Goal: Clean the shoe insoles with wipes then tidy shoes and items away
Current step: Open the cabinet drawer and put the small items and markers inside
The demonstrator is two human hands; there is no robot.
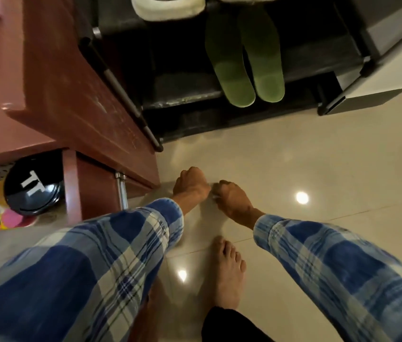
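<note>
My left hand (191,183) clenched, right hand (232,199) curled by white scrap (215,195), hold unclear, low over floor (318,156); insoles (229,70) well ahead, at rack (182,91) shelf's front edge.

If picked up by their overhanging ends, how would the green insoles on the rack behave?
The green insoles look thin and flat, so probably light and floppy, drooping when lifted. Their ends overhang the dark shelf, so a nudge might slide them off.

The floor (318,156) is glossy polished tile, mirroring the lamps. The cabinet (71,107) is smooth reddish-brown wood with a slight sheen. The green slippers (242,77) are matt, perhaps foam or rubber. The sleeves (101,255) are woven checked cloth.
</note>
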